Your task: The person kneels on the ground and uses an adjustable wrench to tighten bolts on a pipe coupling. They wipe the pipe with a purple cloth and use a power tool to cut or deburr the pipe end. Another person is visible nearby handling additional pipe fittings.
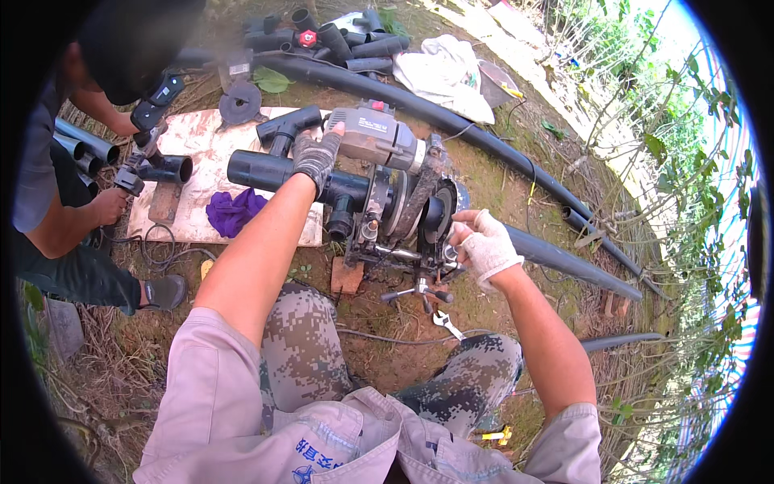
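My left hand [314,159], in a grey work glove, grips the back end of a grey electric motor unit [369,137]. The motor is mounted on a pipe-facing trimmer [403,206] with round plates, set in a metal clamp frame. A black plastic tee fitting [258,171] is clamped on the left, a branch pointing up and a short stub beneath. My right hand [486,248], in a whitish glove with bare fingertips, is beside the right clamp ring and the black pipe end [436,214]. Its fingers are loosely bent and apart; nothing shows in them.
At left, another person's hand [110,206] holds a tool by a short black pipe [167,168]. A purple cloth [234,212] lies on a pale board [145,214]. Long black pipes [564,264] run rightward. An adjustable wrench [447,324] lies near my knees; black fittings [330,44] are piled behind.
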A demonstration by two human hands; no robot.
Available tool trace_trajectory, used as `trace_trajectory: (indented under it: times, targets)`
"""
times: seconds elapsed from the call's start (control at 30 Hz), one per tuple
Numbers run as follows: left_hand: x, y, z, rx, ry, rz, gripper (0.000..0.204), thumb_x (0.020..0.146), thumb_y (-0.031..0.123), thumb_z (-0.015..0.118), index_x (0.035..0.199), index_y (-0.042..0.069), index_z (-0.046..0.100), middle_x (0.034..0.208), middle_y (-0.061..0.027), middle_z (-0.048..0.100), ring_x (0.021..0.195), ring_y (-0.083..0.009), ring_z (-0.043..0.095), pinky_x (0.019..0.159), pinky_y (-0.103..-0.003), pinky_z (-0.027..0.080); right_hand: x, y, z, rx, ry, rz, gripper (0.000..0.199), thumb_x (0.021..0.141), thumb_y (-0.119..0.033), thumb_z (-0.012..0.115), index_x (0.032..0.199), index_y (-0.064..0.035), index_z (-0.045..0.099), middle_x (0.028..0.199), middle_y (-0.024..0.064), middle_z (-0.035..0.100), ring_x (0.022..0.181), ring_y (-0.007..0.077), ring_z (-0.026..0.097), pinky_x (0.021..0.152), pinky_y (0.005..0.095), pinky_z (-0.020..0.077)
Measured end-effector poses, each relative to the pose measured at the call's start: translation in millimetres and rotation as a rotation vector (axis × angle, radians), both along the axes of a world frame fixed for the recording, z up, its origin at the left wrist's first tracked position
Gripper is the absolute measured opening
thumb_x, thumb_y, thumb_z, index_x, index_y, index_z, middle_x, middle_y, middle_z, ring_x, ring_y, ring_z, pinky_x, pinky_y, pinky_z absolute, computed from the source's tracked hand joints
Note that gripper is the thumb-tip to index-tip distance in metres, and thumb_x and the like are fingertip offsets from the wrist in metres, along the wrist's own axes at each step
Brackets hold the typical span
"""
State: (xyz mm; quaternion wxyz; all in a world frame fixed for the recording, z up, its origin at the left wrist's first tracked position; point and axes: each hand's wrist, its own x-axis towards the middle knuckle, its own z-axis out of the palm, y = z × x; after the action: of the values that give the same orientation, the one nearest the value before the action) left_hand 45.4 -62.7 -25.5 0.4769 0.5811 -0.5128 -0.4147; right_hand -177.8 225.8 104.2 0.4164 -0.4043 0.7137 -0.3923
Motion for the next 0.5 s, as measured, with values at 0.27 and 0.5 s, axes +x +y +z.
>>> trace_trajectory:
  times: [0.27, 0.5]
  targets:
    - [-15, 30, 32, 0.434, 0.850, -0.055, 0.083, 0.075, 0.065, 0.077, 0.139, 0.022, 0.047, 0.130, -0.0119, 0.054, 0.111, -0.0354, 0.059, 0.104, -0.054, 0.037, -11, -63, 22, -0.221, 0.250, 0.000, 0.026, 0.097, -0.020, 0.064, 0.114, -0.0004, 0.061, 0.080, 0.0038, 0.064, 0.060, 0.0084, 0.053, 0.057, 0.0260, 0.0464]
    - [-25, 49, 51, 0.478, 0.945, -0.052, 0.080, 0.075, 0.066, 0.077, 0.134, 0.019, 0.050, 0.126, -0.0115, 0.054, 0.111, -0.0331, 0.055, 0.101, -0.051, 0.043, -71, -174, 16, -0.297, 0.474, 0.111, 0.038, 0.097, -0.036, 0.064, 0.113, -0.0016, 0.065, 0.094, 0.0066, 0.069, 0.086, 0.0141, 0.061, 0.078, 0.0320, 0.0515]
